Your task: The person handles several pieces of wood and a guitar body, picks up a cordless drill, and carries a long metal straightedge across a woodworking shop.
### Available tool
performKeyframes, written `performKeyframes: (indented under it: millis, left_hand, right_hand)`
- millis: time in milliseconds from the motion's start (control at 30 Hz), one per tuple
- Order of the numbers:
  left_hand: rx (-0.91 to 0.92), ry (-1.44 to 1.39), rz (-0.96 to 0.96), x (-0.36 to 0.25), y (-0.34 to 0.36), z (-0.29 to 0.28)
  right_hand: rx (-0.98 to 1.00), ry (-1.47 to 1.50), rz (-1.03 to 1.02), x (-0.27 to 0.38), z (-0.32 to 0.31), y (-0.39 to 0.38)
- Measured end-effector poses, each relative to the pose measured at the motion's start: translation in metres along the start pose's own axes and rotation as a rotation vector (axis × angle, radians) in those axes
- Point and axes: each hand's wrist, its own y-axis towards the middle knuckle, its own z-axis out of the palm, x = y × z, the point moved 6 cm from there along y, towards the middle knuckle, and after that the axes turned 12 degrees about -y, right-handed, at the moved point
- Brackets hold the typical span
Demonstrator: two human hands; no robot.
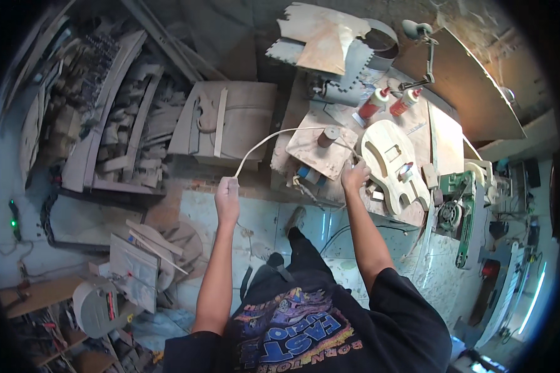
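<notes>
My left hand is closed around one end of a long, thin, pale strip. The strip bows upward in an arc and passes a brown upright cylinder on a square wooden board; whether it touches the cylinder I cannot tell. Toward its other end, my right hand pinches the strip over the board's right edge. Just right of that hand lies a pale wooden guitar body with routed cavities, and a small bottle-like item rests on it.
Two red glue bottles with pale tops stand behind the guitar body, near a jointed lamp. A green machine is at the bench's right. Racks of wood pieces fill the left, with a leaning panel between. Cables cross the tiled floor.
</notes>
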Motion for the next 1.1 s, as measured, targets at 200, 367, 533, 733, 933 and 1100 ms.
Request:
performKeyframes:
  millis: [200, 367, 533, 733, 933, 1100]
  left_hand:
    - [0.121, -0.137, -0.083, -0.024, 0.066, 0.074]
    - [0.155, 0.23, 0.046, -0.015, 0.115, 0.096]
    - [0.098, 0.533, 0.011, 0.015, 0.136, 0.093]
    - [0.029, 0.722, -0.148, 0.076, 0.089, -0.018]
    - [0.019, 0.803, -0.136, 0.103, 0.046, -0.058]
    - [-0.165, 0.537, -0.018, 0.063, 0.048, -0.092]
  right_hand:
    - [0.047, 0.273, -0.214, -0.074, 0.072, 0.076]
    - [-0.044, 0.379, -0.075, -0.042, 0.042, 0.115]
    - [0.034, 0.416, -0.291, -0.023, 0.055, 0.156]
    - [0.333, 0.438, -0.389, -0.014, 0.092, 0.136]
    - [0.26, 0.374, -0.249, -0.057, 0.085, 0.113]
    - [0.153, 0.365, -0.117, -0.064, 0.054, 0.016]
